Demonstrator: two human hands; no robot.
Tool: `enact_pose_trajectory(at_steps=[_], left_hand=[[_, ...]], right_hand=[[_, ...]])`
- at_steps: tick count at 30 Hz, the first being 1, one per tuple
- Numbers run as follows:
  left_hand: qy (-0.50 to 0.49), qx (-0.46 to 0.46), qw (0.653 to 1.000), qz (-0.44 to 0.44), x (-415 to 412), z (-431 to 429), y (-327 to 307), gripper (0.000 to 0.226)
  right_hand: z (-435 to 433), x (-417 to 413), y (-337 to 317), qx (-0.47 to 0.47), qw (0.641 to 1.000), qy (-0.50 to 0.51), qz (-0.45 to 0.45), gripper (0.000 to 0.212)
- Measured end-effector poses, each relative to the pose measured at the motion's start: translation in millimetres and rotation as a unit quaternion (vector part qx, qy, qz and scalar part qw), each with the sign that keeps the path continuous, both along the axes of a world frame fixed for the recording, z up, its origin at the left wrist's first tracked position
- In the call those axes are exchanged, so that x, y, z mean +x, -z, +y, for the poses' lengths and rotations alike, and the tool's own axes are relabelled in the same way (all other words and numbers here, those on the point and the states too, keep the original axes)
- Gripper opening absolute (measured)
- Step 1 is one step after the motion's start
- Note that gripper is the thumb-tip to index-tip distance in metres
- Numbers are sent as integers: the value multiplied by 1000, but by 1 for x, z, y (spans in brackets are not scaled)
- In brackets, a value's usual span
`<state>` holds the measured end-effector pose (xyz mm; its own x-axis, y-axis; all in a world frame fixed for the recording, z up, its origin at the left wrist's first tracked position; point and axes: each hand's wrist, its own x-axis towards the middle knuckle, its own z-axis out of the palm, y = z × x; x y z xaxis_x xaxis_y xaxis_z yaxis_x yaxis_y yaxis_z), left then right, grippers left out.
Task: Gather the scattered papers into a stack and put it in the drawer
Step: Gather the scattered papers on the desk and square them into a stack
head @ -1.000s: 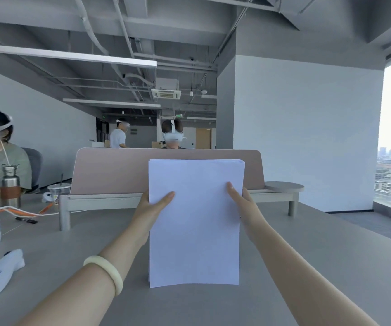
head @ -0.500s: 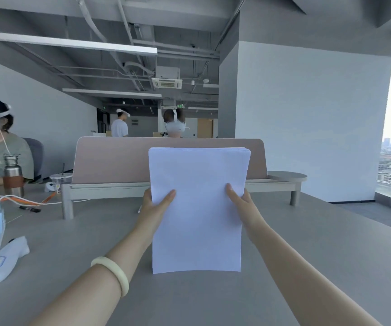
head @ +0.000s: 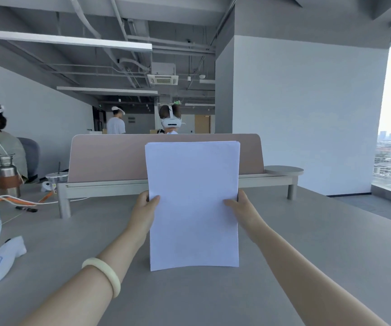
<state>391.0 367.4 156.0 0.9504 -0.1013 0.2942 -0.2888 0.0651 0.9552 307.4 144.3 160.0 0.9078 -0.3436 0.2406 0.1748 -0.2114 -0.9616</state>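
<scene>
Head view, starting closest in: both forearms are reaching out over the grey desk (head: 213, 300), a pale bracelet (head: 102, 271) riding on the left wrist. Just short of the pink divider (head: 109, 156), the paper stack (head: 193, 208) is standing upright on its short edge. Its bottom edge looks to be touching the desk, though I cannot be certain. The left hand (head: 146, 208) is pinching the stack's left edge, thumb on the near face and fingers hidden behind. The right hand (head: 242, 207) is doing the same on the right edge.

This is looking like the squaring-up step. At the top corner nearest the divider's right end, a few sheet edges are showing slightly fanned, so there is tidying left. To do it well, I'd be loosening both pinches just enough for the sheets to slide, tapping the bottom edge flat on the desk and holding the stack vertical. Then comes turning it onto a long edge and tapping again. Squeezing hard would be locking the misalignment in.

Left of the divider, a white device (head: 3, 260) and a steel bottle (head: 7, 174) are sitting well clear. Beyond the divider, a person in a headset (head: 171, 118) is facing this way. No drawer is showing anywhere.
</scene>
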Motion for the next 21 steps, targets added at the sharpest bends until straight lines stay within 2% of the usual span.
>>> enact_pose_trajectory(at_steps=[2,4,7,11,15,19,21], left_hand=[[-3,40,999,-28,3,9,-1,17],[-23,82,995,-57,3,15,-4,13],[-54,113,990,-66,7,16,-8,23],[-25,125,989,-75,16,10,-17,42],[22,126,989,-68,7,-11,-31,24],[71,123,987,-74,-7,-44,-41,29],[107,121,984,-76,-15,-64,-44,24]], right_hand=[[-6,4,4,-70,997,19,22,30],[-11,5,6,-124,991,47,30,23],[-15,4,4,-157,984,84,27,20],[-27,-5,-6,-148,983,106,10,21],[-49,-22,-18,-144,982,120,2,16],[-76,-53,-28,-135,983,127,-3,9],[-92,-72,-32,-132,982,134,2,10]])
